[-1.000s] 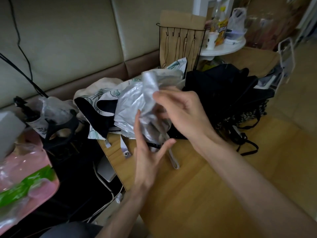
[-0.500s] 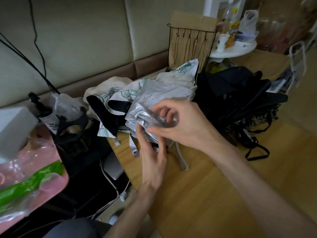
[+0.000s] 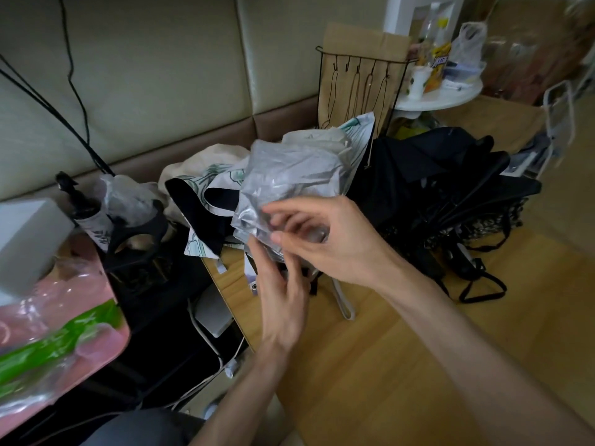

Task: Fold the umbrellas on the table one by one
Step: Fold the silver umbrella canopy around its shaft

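Note:
A crumpled silver umbrella (image 3: 289, 175) lies at the far left of the wooden table (image 3: 402, 365). My right hand (image 3: 335, 243) curls its fingers round the bunched silver fabric. From below, my left hand (image 3: 280, 300) touches the same bundle with its fingers up; its fingertips are partly hidden. A white wrist strap (image 3: 343, 300) hangs from the umbrella onto the table. Behind it lies a white umbrella with a green leaf print and dark lining (image 3: 206, 201). To the right sits a black umbrella (image 3: 450, 181) with its ribs loose.
A black wire rack (image 3: 360, 82) and a brown paper bag (image 3: 351, 43) stand behind the pile. A round white side table (image 3: 441, 94) with bottles is at the back right. A pink surface (image 3: 64, 317) with plastic wrap and white cables (image 3: 206, 342) lie left.
My right hand has come down and curled round the silver fabric, bunching it lower. My left hand has closed in under the bundle. The camera has shifted slightly.

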The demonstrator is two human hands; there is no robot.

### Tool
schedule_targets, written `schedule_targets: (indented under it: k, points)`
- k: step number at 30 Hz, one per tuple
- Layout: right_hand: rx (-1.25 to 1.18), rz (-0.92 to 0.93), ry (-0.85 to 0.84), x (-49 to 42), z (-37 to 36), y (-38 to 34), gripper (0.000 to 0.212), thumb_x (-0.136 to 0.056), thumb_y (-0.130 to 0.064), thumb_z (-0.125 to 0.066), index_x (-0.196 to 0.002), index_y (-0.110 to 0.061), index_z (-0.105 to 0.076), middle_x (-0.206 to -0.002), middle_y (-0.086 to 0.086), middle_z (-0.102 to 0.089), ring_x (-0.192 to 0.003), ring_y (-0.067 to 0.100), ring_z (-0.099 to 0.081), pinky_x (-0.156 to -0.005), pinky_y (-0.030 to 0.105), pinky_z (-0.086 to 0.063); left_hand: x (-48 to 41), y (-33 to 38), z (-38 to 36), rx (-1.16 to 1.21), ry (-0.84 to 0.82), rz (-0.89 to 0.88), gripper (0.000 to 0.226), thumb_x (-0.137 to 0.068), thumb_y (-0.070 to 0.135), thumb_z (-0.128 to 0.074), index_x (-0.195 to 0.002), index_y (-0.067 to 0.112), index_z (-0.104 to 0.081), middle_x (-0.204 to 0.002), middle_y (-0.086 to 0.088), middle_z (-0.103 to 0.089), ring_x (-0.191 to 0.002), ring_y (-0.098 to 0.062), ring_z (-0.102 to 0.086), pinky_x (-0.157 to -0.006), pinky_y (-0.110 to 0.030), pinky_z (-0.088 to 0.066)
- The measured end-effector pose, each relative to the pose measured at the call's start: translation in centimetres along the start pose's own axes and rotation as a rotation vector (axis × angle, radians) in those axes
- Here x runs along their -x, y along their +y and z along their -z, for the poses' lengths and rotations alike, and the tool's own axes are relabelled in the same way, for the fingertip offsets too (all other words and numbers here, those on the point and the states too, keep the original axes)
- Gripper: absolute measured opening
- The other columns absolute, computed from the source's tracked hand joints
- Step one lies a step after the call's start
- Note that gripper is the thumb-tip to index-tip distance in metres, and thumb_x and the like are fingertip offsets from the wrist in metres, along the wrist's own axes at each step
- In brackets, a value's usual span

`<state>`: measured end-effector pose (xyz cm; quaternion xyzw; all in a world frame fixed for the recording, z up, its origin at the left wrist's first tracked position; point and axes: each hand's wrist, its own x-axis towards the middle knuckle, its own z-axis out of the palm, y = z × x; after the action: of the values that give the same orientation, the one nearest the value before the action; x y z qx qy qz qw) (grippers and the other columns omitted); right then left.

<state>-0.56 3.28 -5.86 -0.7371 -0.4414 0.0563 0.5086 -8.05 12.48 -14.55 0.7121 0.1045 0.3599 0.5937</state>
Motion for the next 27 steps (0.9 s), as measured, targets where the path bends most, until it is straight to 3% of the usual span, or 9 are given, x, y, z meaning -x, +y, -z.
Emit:
schedule_targets:
  k: [3,5,8,11,15,18,20,24,27]
  points:
    - [-0.092,-0.063,-0.084,-1.1,0.7,-0.3,0.055,-0.099,0.004,-0.066,-0.148,-0.019,-0.058,-0.137,-0.006,-0.068,-0.11,0.003,-0.072,-0.103,0.031,-0.058,0.5,-0.1,-0.3,0.015,-0.008,0.026,0.023,-0.113,0.029,-0.039,-0.134,0.02,-0.038,-0.065,0.007,-0.049,-0.051,-0.013,-0.041,-0.049,-0.033,-0.042]
    - [-0.005,-0.037,0.011,-1.9,1.7,-0.4,0.057,-0.095,0.008,-0.068,-0.144,-0.019,-0.062,-0.138,-0.008,-0.067,-0.111,-0.002,-0.07,-0.103,0.033,-0.057,0.6,0.2,-0.3,0.023,-0.01,0.065,0.035,-0.113,0.029,-0.039,-0.143,0.01,-0.034,-0.06,0.01,-0.042,-0.05,-0.007,-0.035,-0.048,-0.032,-0.04]
    - [0.46,0.084,0.108,-3.3,3.0,0.0,0.059,-0.083,-0.022,-0.089,-0.138,-0.027,-0.068,-0.142,-0.007,-0.062,-0.132,0.005,-0.053,-0.12,0.037,-0.036,0.6,0.4,-0.1,0.052,-0.037,0.084,0.039,-0.114,0.025,-0.037,-0.146,0.004,-0.03,-0.058,0.013,-0.041,-0.05,-0.005,-0.035,-0.053,-0.046,-0.047]
    - [0.707,0.083,0.071,-4.7,3.8,0.4,0.08,-0.076,-0.057,-0.087,-0.147,-0.034,-0.059,-0.154,-0.003,-0.051,-0.15,0.021,-0.033,-0.123,0.044,-0.016,0.7,1.1,0.0,0.058,-0.055,0.055,0.03,-0.115,0.025,-0.035,-0.143,0.016,-0.037,-0.067,0.015,-0.049,-0.058,-0.004,-0.042,-0.06,-0.057,-0.054]
    - [0.731,0.028,0.0,-5.5,3.9,-0.1,0.098,-0.073,-0.066,-0.085,-0.157,-0.04,-0.044,-0.145,-0.009,-0.051,-0.143,0.014,-0.031,-0.12,0.039,-0.015,0.6,1.4,0.2,0.034,-0.065,0.026,0.024,-0.112,0.033,-0.038,-0.136,0.035,-0.04,-0.075,0.033,-0.06,-0.065,0.006,-0.057,-0.069,-0.039,-0.058]
    - [0.726,0.038,0.01,-6.0,3.7,-0.5,0.1,-0.071,-0.065,-0.086,-0.158,-0.04,-0.043,-0.13,-0.009,-0.054,-0.13,0.012,-0.033,-0.108,0.031,-0.017,0.3,2.0,0.2,0.033,-0.037,0.059,0.047,-0.101,0.045,-0.066,-0.138,0.027,-0.043,-0.114,0.017,-0.068,-0.105,-0.009,-0.069,-0.095,-0.054,-0.059]
    - [0.623,0.019,0.031,-6.2,3.7,-0.7,0.095,-0.071,-0.062,-0.086,-0.155,-0.039,-0.047,-0.125,-0.009,-0.056,-0.122,0.01,-0.034,-0.102,0.027,-0.019,0.0,2.0,0.1,0.024,0.009,0.042,0.044,-0.099,0.031,-0.072,-0.133,0.029,-0.044,-0.122,0.022,-0.065,-0.118,-0.009,-0.066,-0.103,-0.039,-0.055]
    - [0.368,0.005,0.169,-6.5,4.5,-0.2,0.067,-0.08,-0.045,-0.088,-0.142,-0.035,-0.064,-0.128,-0.008,-0.068,-0.12,0.009,-0.05,-0.114,0.039,-0.038,-0.1,0.9,0.3,-0.048,0.027,0.012,0.045,-0.104,0.047,-0.063,-0.141,0.036,-0.039,-0.127,0.01,-0.065,-0.112,-0.033,-0.069,-0.089,-0.066,-0.056]
    - [0.281,0.001,0.308,-6.8,5.1,0.5,0.045,-0.083,-0.029,-0.09,-0.126,-0.03,-0.076,-0.111,-0.015,-0.073,-0.108,0.0,-0.065,-0.107,0.036,-0.052,-0.2,0.2,0.2,-0.072,-0.017,0.048,0.059,-0.101,0.062,-0.057,-0.148,0.034,-0.033,-0.122,-0.006,-0.065,-0.107,-0.035,-0.068,-0.087,-0.065,-0.058]
